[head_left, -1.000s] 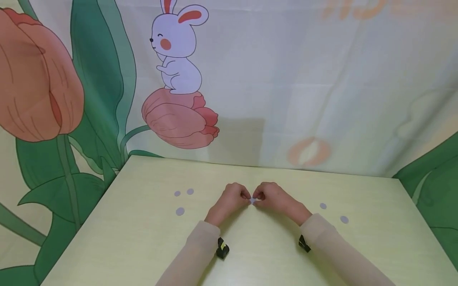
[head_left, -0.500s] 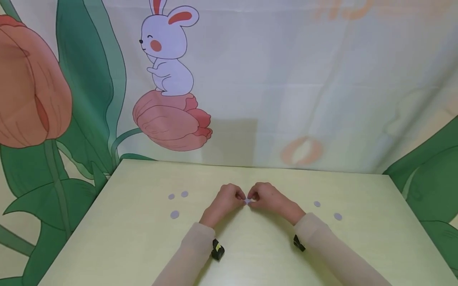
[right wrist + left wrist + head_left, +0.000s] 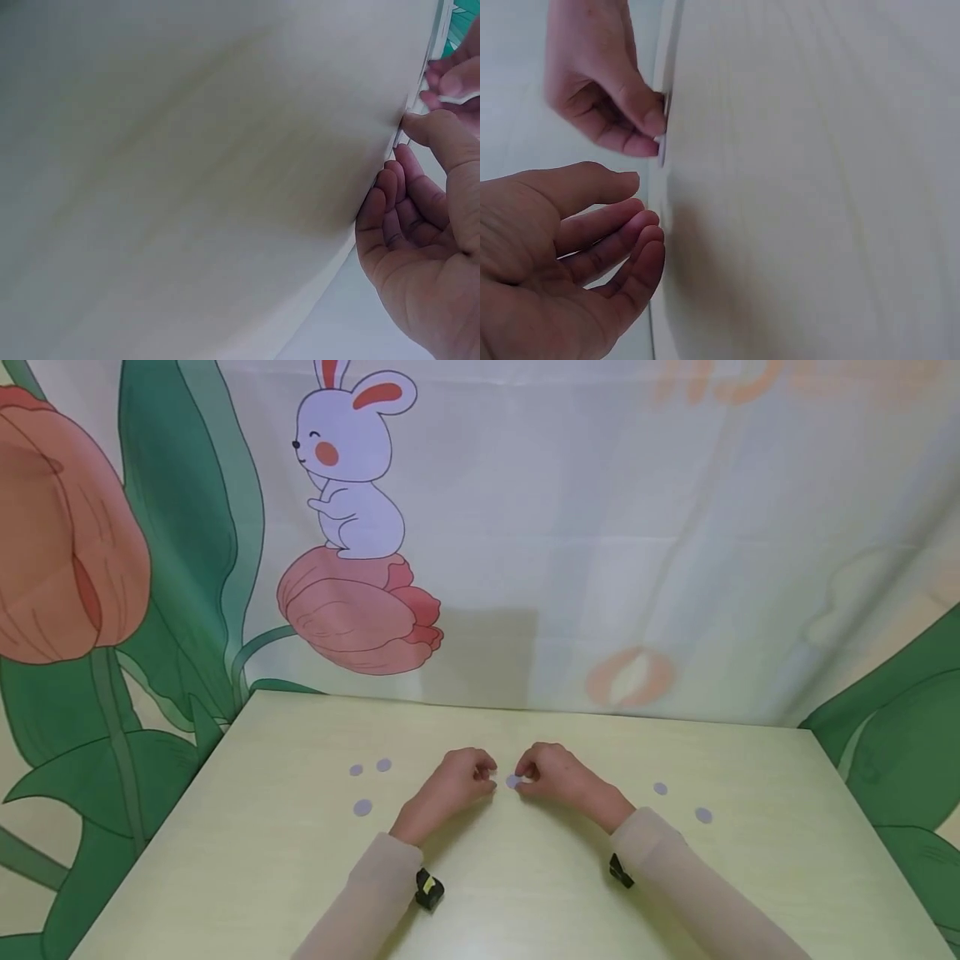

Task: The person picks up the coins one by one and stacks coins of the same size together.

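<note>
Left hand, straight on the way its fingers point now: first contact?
Most likely the flat, round, pale purple disc pinched by the right hand; in the head view it sits just ahead of the left hand. Depth is hard to judge there, so it might pass slightly over it.

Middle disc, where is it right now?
In the head view, the middle disc is pinched at the right hand's fingertips; the left hand is apart, to its left.

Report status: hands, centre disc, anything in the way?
Left hand holding nothing, beside centre disc. Right hand pinching its edge. Other discs off to both sides, none apparently blocking.
</note>
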A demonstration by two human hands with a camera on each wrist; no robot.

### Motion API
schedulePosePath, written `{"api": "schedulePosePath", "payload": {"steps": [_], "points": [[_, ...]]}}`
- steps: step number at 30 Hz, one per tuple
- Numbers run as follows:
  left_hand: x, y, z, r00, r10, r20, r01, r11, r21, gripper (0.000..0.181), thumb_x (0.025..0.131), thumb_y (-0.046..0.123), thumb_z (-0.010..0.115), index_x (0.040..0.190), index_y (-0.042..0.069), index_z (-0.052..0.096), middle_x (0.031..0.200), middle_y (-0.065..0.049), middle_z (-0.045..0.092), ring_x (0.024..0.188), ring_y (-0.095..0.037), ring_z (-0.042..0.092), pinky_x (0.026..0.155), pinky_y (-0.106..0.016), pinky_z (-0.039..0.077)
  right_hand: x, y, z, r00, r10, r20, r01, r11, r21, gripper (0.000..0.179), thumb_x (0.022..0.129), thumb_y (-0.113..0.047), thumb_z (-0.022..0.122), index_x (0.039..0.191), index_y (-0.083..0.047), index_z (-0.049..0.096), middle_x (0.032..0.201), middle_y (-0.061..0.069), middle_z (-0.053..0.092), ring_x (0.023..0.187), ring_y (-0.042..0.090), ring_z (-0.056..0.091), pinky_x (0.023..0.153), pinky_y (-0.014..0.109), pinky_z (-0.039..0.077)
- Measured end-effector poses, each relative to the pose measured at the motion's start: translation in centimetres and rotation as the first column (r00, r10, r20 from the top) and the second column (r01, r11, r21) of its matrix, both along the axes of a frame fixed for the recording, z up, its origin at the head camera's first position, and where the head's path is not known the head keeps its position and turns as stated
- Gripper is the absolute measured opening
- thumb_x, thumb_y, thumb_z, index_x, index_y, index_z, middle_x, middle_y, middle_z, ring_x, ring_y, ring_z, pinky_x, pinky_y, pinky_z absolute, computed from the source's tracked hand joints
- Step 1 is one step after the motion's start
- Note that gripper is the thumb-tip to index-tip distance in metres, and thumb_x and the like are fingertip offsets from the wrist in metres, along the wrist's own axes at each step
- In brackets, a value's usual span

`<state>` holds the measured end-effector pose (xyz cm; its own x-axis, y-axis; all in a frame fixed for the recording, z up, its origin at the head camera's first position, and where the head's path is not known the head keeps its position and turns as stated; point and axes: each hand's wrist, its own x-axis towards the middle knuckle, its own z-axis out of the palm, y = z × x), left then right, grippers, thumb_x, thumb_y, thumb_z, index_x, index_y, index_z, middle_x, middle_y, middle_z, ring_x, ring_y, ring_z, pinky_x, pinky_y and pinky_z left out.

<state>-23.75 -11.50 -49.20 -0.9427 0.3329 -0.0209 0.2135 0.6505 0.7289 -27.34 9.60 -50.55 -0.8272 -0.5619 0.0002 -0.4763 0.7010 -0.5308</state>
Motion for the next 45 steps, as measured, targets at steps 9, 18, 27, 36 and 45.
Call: {"api": "schedulePosePath", "payload": {"steps": [9, 18, 27, 36, 45], "points": [[2.2, -5.9, 1.8, 0.997, 0.079, -0.010, -0.079, 0.997, 0.001, 0.027, 0.093, 0.002, 0.070, 0.119, -0.004, 0.067, 0.104, -0.012, 0.066, 0.090, -0.022, 0.062, 0.074, -0.032, 0.054, 0.1, 0.2, 0.2, 1.000, 0.011, -0.009, -0.011, 1.000, -0.006, 0.011, 0.088, -0.012, 0.079, 0.095, -0.004, 0.075, 0.087, 0.000, 0.065, 0.080, 0.012, 0.057, 0.076, 0.028, 0.052], [4.5, -13.0, 3.6, 0.983, 0.171, -0.072, -0.178, 0.979, -0.105, 0.028, 0.093, 0.000, 0.068, 0.120, -0.008, 0.065, 0.103, -0.016, 0.066, 0.090, -0.026, 0.062, 0.074, -0.036, 0.054, 0.2, -0.1, 0.2, 1.000, 0.016, -0.010, -0.016, 1.000, 0.026, 0.012, 0.089, -0.014, 0.078, 0.096, -0.006, 0.074, 0.086, -0.001, 0.063, 0.078, 0.011, 0.055, 0.075, 0.026, 0.051], [5.7, -16.4, 3.2, 0.979, 0.203, -0.038, -0.206, 0.965, -0.162, 0.030, 0.091, -0.003, 0.069, 0.120, -0.009, 0.065, 0.101, -0.018, 0.065, 0.088, -0.030, 0.061, 0.072, -0.036, 0.054, 0.2, -0.1, 0.7, 1.000, 0.001, -0.005, -0.001, 0.999, 0.050, 0.012, 0.089, -0.012, 0.077, 0.096, -0.007, 0.070, 0.087, 0.000, 0.062, 0.080, 0.013, 0.055, 0.077, 0.028, 0.050], [5.7, -16.8, 2.3, 0.980, 0.199, 0.013, -0.193, 0.961, -0.199, 0.028, 0.091, -0.002, 0.070, 0.117, -0.010, 0.065, 0.102, -0.017, 0.065, 0.089, -0.029, 0.060, 0.073, -0.037, 0.055, 0.4, -0.3, 0.5, 0.999, -0.009, 0.033, 0.008, 0.999, 0.034, 0.012, 0.090, -0.012, 0.077, 0.095, -0.006, 0.069, 0.088, 0.001, 0.063, 0.081, 0.014, 0.056, 0.078, 0.030, 0.051], [5.5, -16.8, 1.1, 0.984, 0.176, 0.030, -0.167, 0.967, -0.195, 0.021, 0.090, 0.002, 0.074, 0.109, -0.005, 0.068, 0.097, -0.012, 0.064, 0.089, -0.026, 0.057, 0.077, -0.038, 0.052, 0.3, 0.0, 0.4, 0.999, -0.029, 0.042, 0.027, 0.999, 0.035, 0.012, 0.089, -0.013, 0.077, 0.096, -0.007, 0.069, 0.088, 0.000, 0.062, 0.080, 0.013, 0.055, 0.077, 0.029, 0.051]]}}
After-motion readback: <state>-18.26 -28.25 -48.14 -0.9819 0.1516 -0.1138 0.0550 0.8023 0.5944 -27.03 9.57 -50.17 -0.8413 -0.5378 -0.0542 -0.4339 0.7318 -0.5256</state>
